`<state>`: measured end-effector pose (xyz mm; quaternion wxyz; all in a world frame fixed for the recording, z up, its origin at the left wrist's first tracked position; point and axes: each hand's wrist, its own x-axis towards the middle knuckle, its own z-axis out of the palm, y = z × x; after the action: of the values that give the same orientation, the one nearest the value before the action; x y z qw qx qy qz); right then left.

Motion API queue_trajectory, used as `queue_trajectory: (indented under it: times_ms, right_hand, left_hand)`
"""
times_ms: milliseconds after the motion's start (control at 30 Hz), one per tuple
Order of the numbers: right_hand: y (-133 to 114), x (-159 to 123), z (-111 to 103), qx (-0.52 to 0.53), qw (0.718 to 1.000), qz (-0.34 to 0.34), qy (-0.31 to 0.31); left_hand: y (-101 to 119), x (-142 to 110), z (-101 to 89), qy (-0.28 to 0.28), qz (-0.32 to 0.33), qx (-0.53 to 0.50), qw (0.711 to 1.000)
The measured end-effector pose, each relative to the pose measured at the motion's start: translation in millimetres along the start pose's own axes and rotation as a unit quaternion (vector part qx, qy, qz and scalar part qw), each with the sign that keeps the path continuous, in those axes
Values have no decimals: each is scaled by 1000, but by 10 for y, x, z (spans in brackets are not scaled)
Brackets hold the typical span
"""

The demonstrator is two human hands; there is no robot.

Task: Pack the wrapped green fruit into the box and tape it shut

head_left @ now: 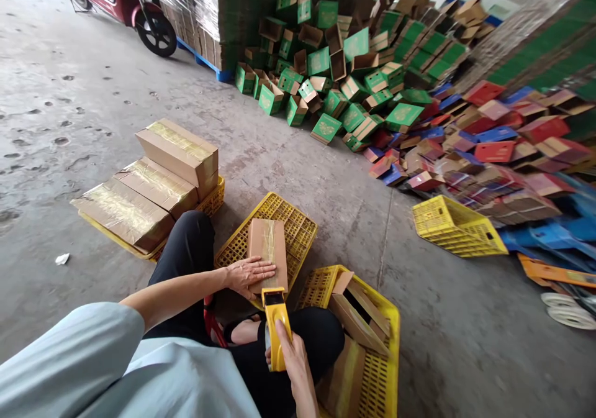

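Observation:
A brown cardboard box (pixel 278 244) with a strip of tape along its top lies on an upturned yellow plastic crate (pixel 298 219) in front of my knees. Flat on the box's top rests my left hand (pixel 249 275), fingers stretched out. My right hand (pixel 293 349) is wrapped round a yellow tape dispenser (pixel 278 325), whose head touches or nearly touches the box's near end. To the right, another yellow crate (pixel 395 343) holds brown cardboard boxes (pixel 358 312), one with open flaps. On the left, several taped boxes (pixel 179 148) sit on a yellow crate (pixel 216 197).
Green cartons (pixel 326 126) and red and blue cartons (pixel 493 151) are heaped ahead and to the right. A tilted yellow crate (pixel 437 219) stands before them. At upper left are a red scooter (pixel 125 2) and a wrapped pallet stack (pixel 200 8). White paper (pixel 62 259) lies on the concrete floor.

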<state>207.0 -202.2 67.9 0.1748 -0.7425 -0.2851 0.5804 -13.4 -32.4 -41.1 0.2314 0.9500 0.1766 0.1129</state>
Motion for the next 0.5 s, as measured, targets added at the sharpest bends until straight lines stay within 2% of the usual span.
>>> queue_trajectory:
  times_ms: [200,333,400,500]
  right_hand:
    - [53,-30,56,14,1000,6,6]
    - [42,-40,81,20,1000,10,12]
    - [15,-40,89,18,1000,19,15]
    - [-80,6,126,20,1000,7,13]
  left_hand:
    - [132,34,10,-23,-17,32,999]
    - [233,18,21,-24,-2,30,999]
    - [203,-3,7,-10,9,20,1000]
    - [21,-3,-85,-7,22,9,1000]
